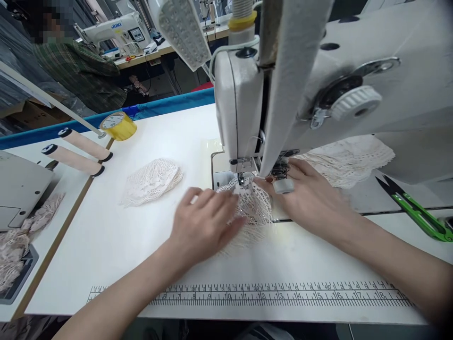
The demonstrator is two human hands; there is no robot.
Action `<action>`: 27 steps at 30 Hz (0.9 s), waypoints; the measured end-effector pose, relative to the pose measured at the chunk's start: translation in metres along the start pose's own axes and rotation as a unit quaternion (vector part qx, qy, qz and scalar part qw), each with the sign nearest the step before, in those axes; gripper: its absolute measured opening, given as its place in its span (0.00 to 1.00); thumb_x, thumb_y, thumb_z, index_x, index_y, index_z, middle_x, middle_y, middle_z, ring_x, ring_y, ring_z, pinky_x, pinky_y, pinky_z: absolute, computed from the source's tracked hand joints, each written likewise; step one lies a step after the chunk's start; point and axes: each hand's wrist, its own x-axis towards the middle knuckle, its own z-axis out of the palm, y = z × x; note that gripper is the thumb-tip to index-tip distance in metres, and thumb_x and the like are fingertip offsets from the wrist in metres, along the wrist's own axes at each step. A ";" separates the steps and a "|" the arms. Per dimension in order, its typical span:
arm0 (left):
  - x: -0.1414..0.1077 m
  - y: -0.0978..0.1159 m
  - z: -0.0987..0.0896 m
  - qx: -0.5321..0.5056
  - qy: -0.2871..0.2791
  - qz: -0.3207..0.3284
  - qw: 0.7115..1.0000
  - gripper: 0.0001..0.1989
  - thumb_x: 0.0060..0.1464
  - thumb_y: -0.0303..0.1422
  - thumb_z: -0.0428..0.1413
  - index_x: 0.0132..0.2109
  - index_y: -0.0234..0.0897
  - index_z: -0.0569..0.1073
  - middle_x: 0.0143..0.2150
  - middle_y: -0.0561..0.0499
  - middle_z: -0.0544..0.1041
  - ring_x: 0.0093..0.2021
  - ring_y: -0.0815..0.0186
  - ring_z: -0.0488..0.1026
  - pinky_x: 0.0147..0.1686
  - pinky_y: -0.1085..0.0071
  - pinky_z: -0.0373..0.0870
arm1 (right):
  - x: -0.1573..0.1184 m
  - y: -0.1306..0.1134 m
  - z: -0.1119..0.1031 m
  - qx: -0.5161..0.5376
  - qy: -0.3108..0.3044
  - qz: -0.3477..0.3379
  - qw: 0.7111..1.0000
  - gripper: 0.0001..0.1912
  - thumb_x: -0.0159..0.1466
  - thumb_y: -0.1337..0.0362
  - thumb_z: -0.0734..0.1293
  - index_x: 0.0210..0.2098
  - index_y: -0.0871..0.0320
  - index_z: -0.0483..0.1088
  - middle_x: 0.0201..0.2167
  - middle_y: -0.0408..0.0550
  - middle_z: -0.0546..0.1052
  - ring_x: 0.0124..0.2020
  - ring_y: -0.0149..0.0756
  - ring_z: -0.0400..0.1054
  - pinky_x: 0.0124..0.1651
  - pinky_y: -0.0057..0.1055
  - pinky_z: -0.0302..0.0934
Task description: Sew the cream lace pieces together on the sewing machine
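A cream lace piece (253, 208) lies under the presser foot (241, 179) of a white sewing machine (237, 104). My left hand (205, 222) is over the left edge of this lace, fingers bent and thumb apart from them; some motion blur is on it. On the other side of the needle, my right hand (304, 196) has its thumb and forefinger closed at the lace edge near the foot. A round machine knob hides part of those fingers. To the left rests another folded lace piece (152, 182). A lace stack (350, 158) lies behind my right hand.
Green thread snips (417, 208) lie at the right. Two thread cones (74, 159) and a yellow tape roll (118, 125) stand at the left. A printed ruler (247, 295) runs along the table's front edge. Beyond the blue edging sits a person (78, 71) near another sewing machine (116, 35).
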 end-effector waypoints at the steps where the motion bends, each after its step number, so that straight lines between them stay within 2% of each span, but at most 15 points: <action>1: 0.000 0.002 0.002 -0.031 -0.033 0.011 0.999 0.17 0.61 0.41 0.55 0.50 0.32 0.74 0.46 0.47 0.80 0.39 0.64 0.75 0.34 0.65 0.65 | -0.001 -0.001 0.001 -0.007 0.005 -0.009 1.000 0.16 0.58 0.81 0.59 0.29 0.61 0.75 0.35 0.55 0.78 0.39 0.45 0.69 0.53 0.46 0.61; 2: 0.000 0.003 0.004 -0.045 -0.064 0.015 0.997 0.19 0.61 0.41 0.54 0.53 0.33 0.73 0.50 0.46 0.79 0.41 0.63 0.75 0.35 0.64 0.66 | -0.002 -0.002 0.001 -0.018 0.013 -0.019 1.000 0.16 0.59 0.81 0.58 0.29 0.61 0.75 0.35 0.54 0.78 0.39 0.45 0.69 0.52 0.45 0.61; 4: -0.002 0.001 0.008 -0.011 -0.095 -0.007 0.995 0.16 0.62 0.36 0.53 0.53 0.34 0.73 0.52 0.45 0.78 0.43 0.60 0.75 0.38 0.62 0.67 | -0.002 -0.007 0.000 -0.024 0.036 -0.035 0.998 0.18 0.60 0.81 0.57 0.28 0.59 0.75 0.31 0.51 0.78 0.40 0.44 0.70 0.53 0.43 0.61; 5: -0.003 -0.003 0.009 0.026 -0.094 -0.031 0.995 0.13 0.62 0.31 0.52 0.52 0.34 0.74 0.52 0.44 0.78 0.45 0.58 0.76 0.40 0.60 0.68 | -0.002 -0.011 -0.001 -0.017 0.047 -0.043 0.998 0.19 0.60 0.81 0.56 0.28 0.59 0.75 0.30 0.51 0.78 0.41 0.43 0.70 0.53 0.42 0.61; 7: -0.005 -0.011 0.010 0.091 -0.074 -0.072 0.991 0.14 0.60 0.23 0.50 0.51 0.33 0.74 0.52 0.42 0.78 0.48 0.54 0.75 0.45 0.55 0.68 | -0.002 -0.017 -0.002 0.000 0.060 -0.056 0.997 0.21 0.61 0.82 0.55 0.31 0.60 0.76 0.31 0.50 0.79 0.39 0.41 0.71 0.53 0.41 0.61; 9: -0.005 -0.015 0.010 0.076 -0.045 -0.076 0.993 0.17 0.59 0.20 0.49 0.52 0.33 0.73 0.53 0.42 0.77 0.52 0.54 0.74 0.50 0.52 0.68 | -0.002 -0.023 -0.002 0.019 0.058 -0.057 0.996 0.21 0.62 0.82 0.54 0.35 0.61 0.76 0.36 0.50 0.80 0.36 0.38 0.72 0.53 0.40 0.61; 12: -0.003 -0.008 0.012 -0.056 -0.049 -0.038 0.996 0.17 0.61 0.24 0.50 0.56 0.33 0.70 0.55 0.43 0.76 0.56 0.60 0.72 0.55 0.59 0.69 | -0.003 -0.027 0.001 0.064 0.046 -0.044 0.996 0.19 0.63 0.81 0.56 0.39 0.61 0.75 0.40 0.50 0.80 0.35 0.36 0.73 0.53 0.39 0.62; 14: -0.001 -0.001 0.016 -0.097 -0.061 -0.016 0.993 0.17 0.62 0.28 0.51 0.57 0.32 0.69 0.56 0.42 0.75 0.55 0.60 0.72 0.55 0.61 0.70 | -0.004 -0.027 0.004 0.091 0.037 -0.038 0.994 0.18 0.62 0.80 0.57 0.40 0.60 0.75 0.40 0.49 0.80 0.38 0.36 0.74 0.52 0.38 0.62; 19: -0.001 0.000 0.022 -0.073 -0.066 -0.042 0.994 0.18 0.63 0.35 0.51 0.56 0.29 0.71 0.51 0.39 0.75 0.46 0.58 0.74 0.44 0.62 0.74 | -0.005 -0.028 0.006 0.100 0.043 -0.029 0.994 0.21 0.63 0.81 0.54 0.40 0.59 0.74 0.40 0.47 0.81 0.39 0.35 0.73 0.53 0.36 0.62; 21: -0.001 -0.003 0.023 -0.059 -0.072 -0.033 0.995 0.18 0.62 0.37 0.53 0.55 0.30 0.72 0.51 0.39 0.75 0.47 0.57 0.74 0.45 0.60 0.73 | -0.005 -0.028 0.006 0.093 0.054 -0.025 0.994 0.21 0.62 0.81 0.54 0.41 0.59 0.74 0.41 0.46 0.81 0.39 0.34 0.73 0.53 0.36 0.61; 25: -0.004 -0.006 0.024 -0.033 -0.056 0.007 0.998 0.17 0.61 0.36 0.55 0.55 0.34 0.73 0.57 0.42 0.74 0.50 0.57 0.74 0.48 0.59 0.71 | -0.004 -0.026 0.009 0.059 0.048 -0.017 0.997 0.22 0.61 0.82 0.53 0.40 0.59 0.74 0.43 0.48 0.80 0.39 0.35 0.72 0.55 0.38 0.60; 27: -0.005 -0.004 0.024 -0.025 -0.053 0.012 0.998 0.18 0.61 0.37 0.55 0.55 0.34 0.73 0.56 0.43 0.76 0.53 0.56 0.73 0.49 0.59 0.70 | -0.004 -0.025 0.011 0.045 0.036 -0.015 0.998 0.22 0.61 0.82 0.54 0.41 0.60 0.74 0.44 0.50 0.79 0.41 0.37 0.72 0.56 0.40 0.59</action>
